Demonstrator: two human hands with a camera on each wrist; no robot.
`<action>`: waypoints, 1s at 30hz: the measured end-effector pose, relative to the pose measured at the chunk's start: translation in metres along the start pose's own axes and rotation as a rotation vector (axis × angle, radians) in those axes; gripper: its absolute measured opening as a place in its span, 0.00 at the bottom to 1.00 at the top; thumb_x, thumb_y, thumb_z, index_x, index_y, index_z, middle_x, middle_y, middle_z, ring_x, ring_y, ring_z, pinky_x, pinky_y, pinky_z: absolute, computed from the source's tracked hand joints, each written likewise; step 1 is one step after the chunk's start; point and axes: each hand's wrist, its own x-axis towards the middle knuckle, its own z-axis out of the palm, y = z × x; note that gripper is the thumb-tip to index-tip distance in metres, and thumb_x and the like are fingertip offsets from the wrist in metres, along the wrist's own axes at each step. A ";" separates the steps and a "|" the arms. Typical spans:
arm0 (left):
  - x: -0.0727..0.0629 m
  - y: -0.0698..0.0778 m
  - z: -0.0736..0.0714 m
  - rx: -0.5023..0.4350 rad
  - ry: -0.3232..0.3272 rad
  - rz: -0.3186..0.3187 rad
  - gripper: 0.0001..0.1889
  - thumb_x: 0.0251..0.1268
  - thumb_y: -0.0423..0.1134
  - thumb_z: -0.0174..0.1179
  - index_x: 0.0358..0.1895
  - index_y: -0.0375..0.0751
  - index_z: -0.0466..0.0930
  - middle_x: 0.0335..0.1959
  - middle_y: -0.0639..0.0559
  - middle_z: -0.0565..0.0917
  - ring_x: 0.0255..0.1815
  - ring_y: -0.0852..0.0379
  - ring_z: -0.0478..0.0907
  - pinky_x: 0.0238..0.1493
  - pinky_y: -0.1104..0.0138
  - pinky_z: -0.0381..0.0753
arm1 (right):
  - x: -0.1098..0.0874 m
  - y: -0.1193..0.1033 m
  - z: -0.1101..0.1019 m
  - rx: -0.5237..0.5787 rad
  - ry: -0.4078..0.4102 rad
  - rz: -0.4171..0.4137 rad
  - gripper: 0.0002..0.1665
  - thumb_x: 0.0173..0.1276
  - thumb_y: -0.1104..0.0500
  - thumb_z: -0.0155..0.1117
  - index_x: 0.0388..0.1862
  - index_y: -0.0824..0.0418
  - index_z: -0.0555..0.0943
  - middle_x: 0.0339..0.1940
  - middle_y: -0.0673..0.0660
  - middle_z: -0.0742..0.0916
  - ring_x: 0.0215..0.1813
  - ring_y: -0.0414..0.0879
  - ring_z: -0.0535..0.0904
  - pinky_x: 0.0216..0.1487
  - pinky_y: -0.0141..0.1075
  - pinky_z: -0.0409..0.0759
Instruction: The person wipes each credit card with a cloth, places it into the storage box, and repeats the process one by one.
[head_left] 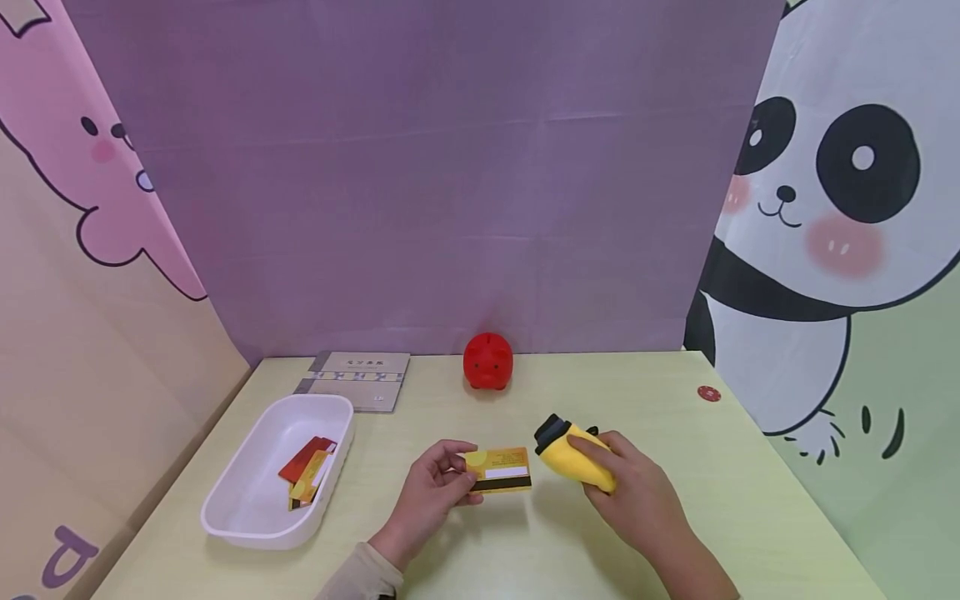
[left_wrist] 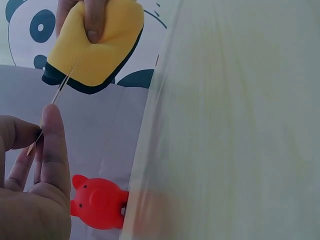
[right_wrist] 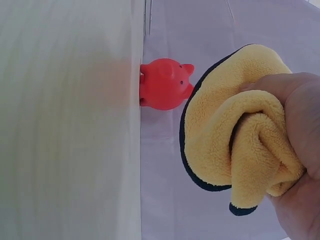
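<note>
My left hand (head_left: 435, 492) pinches a yellow card (head_left: 504, 468) by its left end, thumb in front and fingers behind. The card has a black magnetic stripe and a white strip, and it is held up over the table. In the left wrist view the card (left_wrist: 61, 90) shows edge-on between thumb and fingers. My right hand (head_left: 637, 492) grips a folded yellow cloth (head_left: 573, 457) with dark edging, just right of the card. The right wrist view shows the cloth (right_wrist: 215, 135) as fluffy and bunched in the fingers.
A white plastic bin (head_left: 240, 475) at the left holds several red and yellow cards (head_left: 309, 471). Behind it lies a grey booklet (head_left: 367, 379). A red piggy bank (head_left: 488, 362) stands at the table's back edge. Near the right edge lies a small red disc (head_left: 708, 393).
</note>
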 end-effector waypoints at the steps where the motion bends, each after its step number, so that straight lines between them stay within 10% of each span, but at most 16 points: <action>1: 0.000 0.000 0.000 0.002 0.001 0.000 0.21 0.71 0.24 0.64 0.64 0.40 0.78 0.44 0.43 0.76 0.52 0.40 0.84 0.46 0.57 0.92 | 0.000 -0.001 0.000 0.003 -0.004 0.005 0.39 0.45 0.68 0.82 0.58 0.46 0.88 0.47 0.46 0.84 0.34 0.38 0.77 0.30 0.34 0.80; 30: -0.003 -0.001 0.012 -0.061 -0.134 -0.022 0.23 0.70 0.20 0.59 0.65 0.35 0.77 0.47 0.42 0.78 0.46 0.49 0.86 0.50 0.54 0.90 | 0.004 -0.052 0.012 -0.061 -0.249 -0.142 0.35 0.48 0.62 0.87 0.57 0.42 0.89 0.47 0.45 0.81 0.37 0.41 0.81 0.36 0.34 0.87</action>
